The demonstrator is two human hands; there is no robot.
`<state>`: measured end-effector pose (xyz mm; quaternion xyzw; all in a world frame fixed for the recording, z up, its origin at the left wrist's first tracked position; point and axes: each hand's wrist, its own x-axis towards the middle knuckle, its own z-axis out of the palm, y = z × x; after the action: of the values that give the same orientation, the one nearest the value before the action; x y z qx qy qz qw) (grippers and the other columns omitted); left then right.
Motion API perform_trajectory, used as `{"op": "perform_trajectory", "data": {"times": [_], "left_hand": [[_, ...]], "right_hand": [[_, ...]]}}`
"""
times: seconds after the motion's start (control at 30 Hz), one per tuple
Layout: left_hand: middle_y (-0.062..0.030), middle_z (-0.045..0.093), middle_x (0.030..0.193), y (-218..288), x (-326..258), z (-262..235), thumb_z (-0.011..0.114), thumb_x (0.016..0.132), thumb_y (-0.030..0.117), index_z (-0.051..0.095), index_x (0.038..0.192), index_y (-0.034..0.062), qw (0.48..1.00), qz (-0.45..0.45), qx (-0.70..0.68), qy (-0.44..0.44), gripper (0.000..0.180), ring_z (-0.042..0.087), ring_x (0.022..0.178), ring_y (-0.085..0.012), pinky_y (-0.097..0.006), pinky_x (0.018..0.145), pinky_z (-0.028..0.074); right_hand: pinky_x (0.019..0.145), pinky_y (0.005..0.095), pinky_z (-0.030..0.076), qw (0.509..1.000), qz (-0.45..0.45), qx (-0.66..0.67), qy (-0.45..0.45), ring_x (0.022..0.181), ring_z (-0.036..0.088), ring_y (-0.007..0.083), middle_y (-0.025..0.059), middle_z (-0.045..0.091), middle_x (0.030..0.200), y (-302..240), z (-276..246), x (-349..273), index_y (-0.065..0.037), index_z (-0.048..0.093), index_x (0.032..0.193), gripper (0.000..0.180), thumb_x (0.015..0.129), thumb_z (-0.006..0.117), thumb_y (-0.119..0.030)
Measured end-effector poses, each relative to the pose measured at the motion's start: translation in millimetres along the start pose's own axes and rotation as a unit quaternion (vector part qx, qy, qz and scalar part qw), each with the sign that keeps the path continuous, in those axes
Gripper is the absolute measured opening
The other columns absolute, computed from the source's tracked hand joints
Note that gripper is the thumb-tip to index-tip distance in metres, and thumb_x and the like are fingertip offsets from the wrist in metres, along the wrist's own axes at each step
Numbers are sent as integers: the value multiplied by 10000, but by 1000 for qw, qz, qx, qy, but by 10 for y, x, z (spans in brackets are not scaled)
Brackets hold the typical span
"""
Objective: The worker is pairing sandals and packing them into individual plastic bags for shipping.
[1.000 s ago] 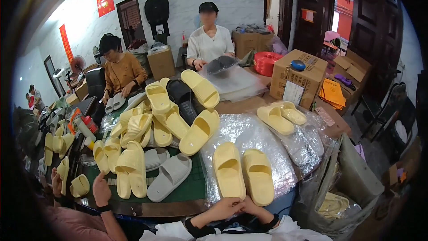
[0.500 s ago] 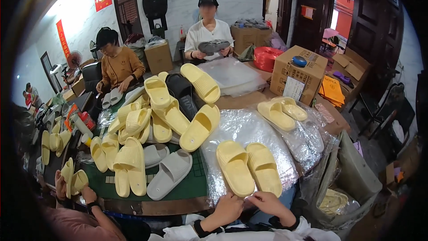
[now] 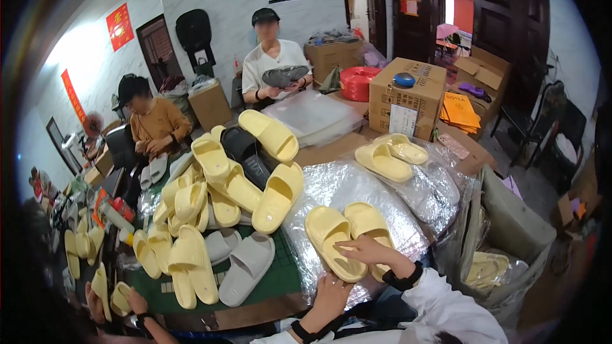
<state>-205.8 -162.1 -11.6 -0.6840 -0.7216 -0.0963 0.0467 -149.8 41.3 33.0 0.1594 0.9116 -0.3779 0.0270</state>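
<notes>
Before me a pair of yellow slippers, a left one (image 3: 324, 226) and a right one (image 3: 370, 220), lies toes away on a stack of clear plastic bags (image 3: 411, 236). My right hand (image 3: 373, 252) reaches over the pair from the right, its fingers stretched out and the tips at the left slipper's insole. By that slipper's heel, my left hand (image 3: 331, 294) rests on the plastic near the table edge with fingers extended. Neither hand appears to grip anything. On the left is a heap of yellow slippers (image 3: 220, 165), with a black slipper (image 3: 245, 150) and a grey slipper (image 3: 247, 267) among them.
Another yellow pair (image 3: 386, 160) lies farther back on the bags, near a cardboard box (image 3: 408, 92). A sack (image 3: 510, 216) holding bagged yellow slippers stands at the right. A co-worker's hands (image 3: 137, 301) hold slippers at lower left; two other people sit across the table.
My right hand has moved up from the heel edge onto the left slipper. My left hand has spread its fingers at the heel. The view has shifted and tilted.
</notes>
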Motion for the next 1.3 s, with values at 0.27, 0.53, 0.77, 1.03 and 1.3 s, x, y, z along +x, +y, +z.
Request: {"op": "perform_trajectory", "data": {"times": [0.27,0.53,0.77,1.03,1.3], "left_hand": [[-112,595,997,49,59,-19,535,780,155,648,1008,74,999,-19,18,25,268,511,1021,-379,-526,883,374],[-149,532,1123,-8,27,75,605,735,160,589,1108,51,999,-35,16,-37,389,456,1127,-404,-550,927,343],[-138,532,1188,-11,2,170,518,795,141,599,1090,38,998,-42,-19,-48,322,439,1159,-457,-621,915,326],[-150,533,1196,9,27,223,518,796,141,569,1130,9,997,-48,-1,-52,362,417,1187,-445,-606,944,314],[-148,564,1156,-124,24,121,601,733,220,599,1103,24,999,-38,-24,-27,418,462,1137,-420,-573,910,346]], "right_hand": [[782,464,451,976,56,-141,159,839,605,416,236,636,834,-3,271,157,-197,253,1438,693,856,525,-457],[741,470,460,974,16,-99,204,769,612,375,208,634,782,-124,31,118,-165,652,1092,404,850,527,-463],[877,470,431,992,62,-100,33,1031,525,457,328,511,1129,-44,57,262,-151,475,1300,598,839,510,-530],[921,478,406,987,78,-112,81,1082,510,449,332,506,1164,72,159,315,-40,466,1264,662,819,524,-526],[863,311,438,973,-12,230,-32,1003,548,201,162,581,1158,-308,-400,-541,-12,467,1283,484,911,531,-315]]}}
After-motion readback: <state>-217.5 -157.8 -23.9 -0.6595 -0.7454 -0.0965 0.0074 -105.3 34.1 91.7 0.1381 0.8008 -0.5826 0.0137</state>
